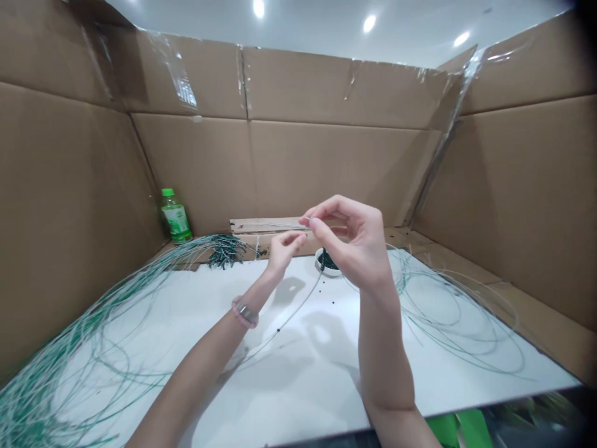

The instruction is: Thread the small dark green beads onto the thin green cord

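My right hand (352,239) is raised at the centre, thumb and index finger pinched on the end of a thin pale strand (293,224). Just left of it and lower, my left hand (285,249) has its thumb and fingertips close together; whatever they hold is too small to make out. Behind my right hand stands a small white bowl (319,264) of black beads (330,261). A pale cord (301,305) with dark beads on it runs from the bowl down toward my left forearm.
Green and white strands (107,305) spread along the left, ending in a dark beaded bunch (226,250). Loose coils (459,323) lie at right on the white board (280,398). A green bottle (176,218) stands at back left. Cardboard walls (336,155) surround the board.
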`<state>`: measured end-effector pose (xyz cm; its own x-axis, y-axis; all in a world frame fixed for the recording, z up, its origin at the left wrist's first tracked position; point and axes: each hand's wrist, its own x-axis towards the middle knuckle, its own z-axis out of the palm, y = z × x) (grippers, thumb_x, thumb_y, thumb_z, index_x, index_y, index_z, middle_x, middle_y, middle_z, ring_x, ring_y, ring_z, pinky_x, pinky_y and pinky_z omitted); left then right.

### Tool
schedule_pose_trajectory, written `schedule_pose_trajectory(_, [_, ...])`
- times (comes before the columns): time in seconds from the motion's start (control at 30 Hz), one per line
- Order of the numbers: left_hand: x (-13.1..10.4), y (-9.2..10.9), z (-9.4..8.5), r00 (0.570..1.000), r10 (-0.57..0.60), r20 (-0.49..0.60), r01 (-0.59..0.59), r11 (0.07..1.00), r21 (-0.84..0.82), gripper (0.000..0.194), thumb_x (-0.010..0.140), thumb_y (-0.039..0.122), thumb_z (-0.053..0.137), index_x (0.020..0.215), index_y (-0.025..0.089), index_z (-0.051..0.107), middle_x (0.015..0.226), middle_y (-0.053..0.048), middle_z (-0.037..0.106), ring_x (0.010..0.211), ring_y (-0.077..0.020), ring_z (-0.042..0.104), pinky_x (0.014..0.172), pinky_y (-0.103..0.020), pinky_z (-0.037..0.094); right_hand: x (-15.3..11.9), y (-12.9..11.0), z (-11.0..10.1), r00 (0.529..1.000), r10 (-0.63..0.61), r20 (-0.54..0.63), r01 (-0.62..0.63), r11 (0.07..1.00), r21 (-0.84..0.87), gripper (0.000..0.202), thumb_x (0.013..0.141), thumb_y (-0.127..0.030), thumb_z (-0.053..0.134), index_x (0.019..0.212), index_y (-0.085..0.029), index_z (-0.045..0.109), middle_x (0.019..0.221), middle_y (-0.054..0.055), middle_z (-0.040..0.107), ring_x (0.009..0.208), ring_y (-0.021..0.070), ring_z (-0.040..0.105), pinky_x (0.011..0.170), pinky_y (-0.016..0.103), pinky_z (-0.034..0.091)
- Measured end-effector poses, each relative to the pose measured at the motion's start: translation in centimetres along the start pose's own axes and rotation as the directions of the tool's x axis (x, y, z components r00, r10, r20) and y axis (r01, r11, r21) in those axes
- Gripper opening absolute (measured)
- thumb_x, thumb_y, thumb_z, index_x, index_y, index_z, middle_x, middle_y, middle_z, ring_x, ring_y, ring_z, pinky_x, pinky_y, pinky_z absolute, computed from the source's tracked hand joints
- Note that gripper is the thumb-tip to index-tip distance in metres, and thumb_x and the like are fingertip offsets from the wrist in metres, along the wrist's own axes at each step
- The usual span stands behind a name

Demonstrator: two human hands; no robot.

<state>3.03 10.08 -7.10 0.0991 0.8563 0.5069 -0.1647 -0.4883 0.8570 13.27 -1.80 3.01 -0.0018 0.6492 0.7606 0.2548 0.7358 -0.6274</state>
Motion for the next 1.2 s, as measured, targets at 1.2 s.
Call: schedule_pose_trajectory(1.2, [-5.3,12.4,-2.8,0.899,0.435,0.044,-0.424,0.892,-0.159,0.009,0.076,0.017,0.072,0.079,0.025,0.075,0.075,0.000,0.071,0.068,-0.0075,0.066,0.057,-0.013,0.056,-2.9,-2.3,1.9,0.950,-0.309,-0.038,0.293,0.929,-0.224,0.019,0.074,-0.003,0.061,0.077,-0.022,0.060,0.085,-0.001,0.071,0.081,0.0131,0.069,0.069,0.024,0.062])
